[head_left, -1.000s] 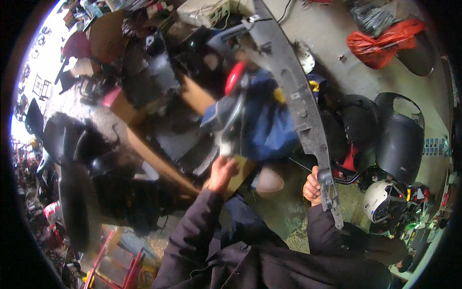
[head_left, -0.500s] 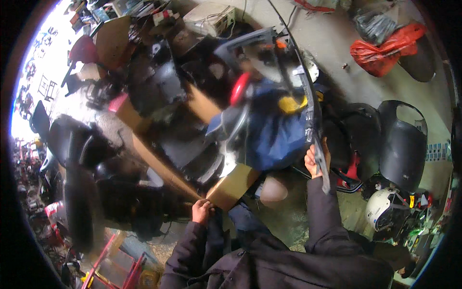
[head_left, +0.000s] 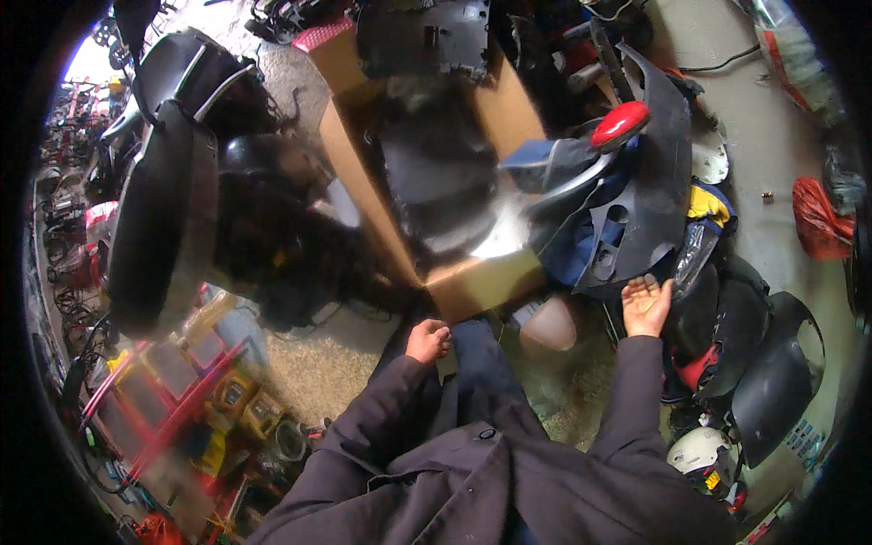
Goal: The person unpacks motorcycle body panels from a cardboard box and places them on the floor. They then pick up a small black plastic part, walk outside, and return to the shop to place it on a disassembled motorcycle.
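My left hand is curled closed below the near end of a cardboard box, with nothing visible in it. The box has black plastic parts inside. My right hand is open and palm up, just below a large grey plastic panel at the box's right side. A red oval piece, a silver bar and blue and yellow fabric lie among the parts there. A pinkish rounded piece sits between my hands.
Black scooter panels and seats crowd the left. A red-framed rack with tools is at lower left. On the right lie a red plastic bag, a black panel and a white helmet. A cable runs along the upper right.
My right hand has let go of the long grey trim strip it held and is now open. My left hand has left the box edge. The view has turned, bringing the box to the middle.
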`<action>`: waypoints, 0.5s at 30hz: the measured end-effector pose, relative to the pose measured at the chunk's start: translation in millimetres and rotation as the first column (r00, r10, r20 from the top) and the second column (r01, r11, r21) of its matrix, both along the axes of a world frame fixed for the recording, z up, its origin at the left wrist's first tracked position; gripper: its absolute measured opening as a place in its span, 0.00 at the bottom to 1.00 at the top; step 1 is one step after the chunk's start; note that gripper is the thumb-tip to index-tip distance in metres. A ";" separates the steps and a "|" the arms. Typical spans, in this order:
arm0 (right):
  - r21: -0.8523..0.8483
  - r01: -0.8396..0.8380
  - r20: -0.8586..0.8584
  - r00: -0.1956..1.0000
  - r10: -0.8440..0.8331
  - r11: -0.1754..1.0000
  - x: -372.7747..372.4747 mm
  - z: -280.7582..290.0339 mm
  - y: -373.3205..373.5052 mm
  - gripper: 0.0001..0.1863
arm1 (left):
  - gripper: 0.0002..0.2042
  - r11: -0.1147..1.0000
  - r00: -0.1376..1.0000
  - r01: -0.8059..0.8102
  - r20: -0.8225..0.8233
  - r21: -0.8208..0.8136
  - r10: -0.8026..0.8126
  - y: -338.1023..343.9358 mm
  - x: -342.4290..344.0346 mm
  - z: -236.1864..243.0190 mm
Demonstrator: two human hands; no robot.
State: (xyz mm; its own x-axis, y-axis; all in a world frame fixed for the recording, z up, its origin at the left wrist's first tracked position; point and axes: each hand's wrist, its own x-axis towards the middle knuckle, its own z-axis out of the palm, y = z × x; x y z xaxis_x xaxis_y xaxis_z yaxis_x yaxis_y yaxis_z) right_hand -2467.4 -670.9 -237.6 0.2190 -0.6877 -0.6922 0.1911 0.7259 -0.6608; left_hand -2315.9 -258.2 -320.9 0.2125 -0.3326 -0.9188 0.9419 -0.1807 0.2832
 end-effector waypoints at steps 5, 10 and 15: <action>0.214 -0.052 -0.074 0.995 0.070 0.976 -1.8 -55.6 69.1 0.22 | 0.08 0.993 0.992 -0.111 -0.067 -0.030 0.109 27.1 -9.8 -22.0; 0.381 -0.365 -0.144 0.884 0.444 0.849 48.1 -87.9 155.7 0.11 | 0.08 0.994 0.991 -0.107 -0.071 0.038 0.109 47.0 -18.1 -35.2; 0.456 -0.518 -0.059 0.793 0.606 0.724 131.8 -141.5 205.8 0.11 | 0.11 0.995 0.994 -0.016 -0.105 0.103 0.027 64.2 -17.5 -45.2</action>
